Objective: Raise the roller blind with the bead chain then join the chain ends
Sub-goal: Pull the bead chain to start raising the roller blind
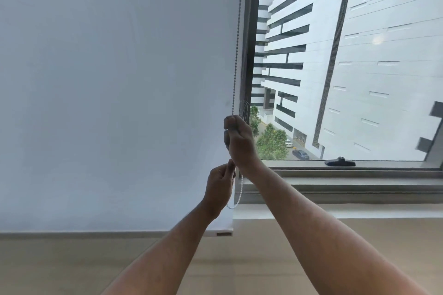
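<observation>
A white roller blind [115, 93] covers the left window, its bottom bar [220, 233] hanging just above the sill. The bead chain [236, 55] runs down along the blind's right edge. My right hand [238, 143] is closed around the chain at mid height. Just below it, my left hand [220, 189] pinches the chain between thumb and fingers. A white loop of chain [238, 195] hangs beneath the left hand, in front of the blind's corner.
To the right is a dark window frame [249, 55] and bare glass showing white buildings, trees and cars outside. A black window handle [340, 162] lies on the lower frame. A beige sill [311, 235] spans the foreground.
</observation>
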{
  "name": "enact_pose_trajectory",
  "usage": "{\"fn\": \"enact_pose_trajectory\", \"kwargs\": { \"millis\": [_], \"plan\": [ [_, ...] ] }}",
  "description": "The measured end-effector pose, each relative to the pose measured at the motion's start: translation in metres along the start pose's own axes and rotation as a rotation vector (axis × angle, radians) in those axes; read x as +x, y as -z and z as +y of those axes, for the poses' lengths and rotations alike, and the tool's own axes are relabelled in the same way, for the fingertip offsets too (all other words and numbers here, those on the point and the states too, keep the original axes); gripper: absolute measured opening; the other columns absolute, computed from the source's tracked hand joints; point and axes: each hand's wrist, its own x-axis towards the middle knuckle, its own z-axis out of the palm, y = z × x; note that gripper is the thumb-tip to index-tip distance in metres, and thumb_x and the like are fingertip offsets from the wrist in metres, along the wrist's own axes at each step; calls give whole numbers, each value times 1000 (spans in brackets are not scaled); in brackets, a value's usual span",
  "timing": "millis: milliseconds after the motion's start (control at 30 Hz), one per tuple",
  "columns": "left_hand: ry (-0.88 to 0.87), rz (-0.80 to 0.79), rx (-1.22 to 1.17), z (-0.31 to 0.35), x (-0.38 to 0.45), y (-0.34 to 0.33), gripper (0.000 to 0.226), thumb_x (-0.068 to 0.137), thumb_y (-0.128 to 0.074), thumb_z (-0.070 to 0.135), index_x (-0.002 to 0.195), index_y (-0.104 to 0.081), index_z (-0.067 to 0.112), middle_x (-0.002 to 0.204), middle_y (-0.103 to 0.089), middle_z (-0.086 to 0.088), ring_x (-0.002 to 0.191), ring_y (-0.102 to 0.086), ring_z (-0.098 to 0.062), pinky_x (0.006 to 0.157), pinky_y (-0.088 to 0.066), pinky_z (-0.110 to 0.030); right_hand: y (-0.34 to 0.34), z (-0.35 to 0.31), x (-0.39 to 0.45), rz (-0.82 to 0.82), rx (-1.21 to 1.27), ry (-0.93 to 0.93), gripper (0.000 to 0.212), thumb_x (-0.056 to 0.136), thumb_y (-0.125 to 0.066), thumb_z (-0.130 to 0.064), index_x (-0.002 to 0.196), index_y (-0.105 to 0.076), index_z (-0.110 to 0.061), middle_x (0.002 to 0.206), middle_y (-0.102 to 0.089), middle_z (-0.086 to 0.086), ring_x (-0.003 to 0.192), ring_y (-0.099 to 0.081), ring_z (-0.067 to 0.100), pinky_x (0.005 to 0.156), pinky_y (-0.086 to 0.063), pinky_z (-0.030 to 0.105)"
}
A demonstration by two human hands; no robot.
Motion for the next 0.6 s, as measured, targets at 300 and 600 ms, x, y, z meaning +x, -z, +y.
{"fn": "enact_pose_trajectory", "kwargs": {
  "millis": [300, 600],
  "plan": [
    [91, -292, 117, 26, -4, 22, 35, 108, -42, 33, 101, -73, 18, 96, -76, 2, 95, -68, -19, 84, -48, -30, 13, 11, -8, 37, -231, 145, 31, 104, -43, -25, 74, -48, -30, 51, -45, -16, 50, -32, 14, 53, -30, 33],
    [-94, -69, -92, 123, 35, -8, 40, 109, -37, 37, 115, -64, 8, 106, -69, -10, 99, -66, -21, 91, -54, -32, 43, 16, -4, 18, -232, 154, 32, 106, -44, -14, 84, -60, -31, 72, -63, -17, 68, -57, 5, 66, -47, 35]
  ]
}}
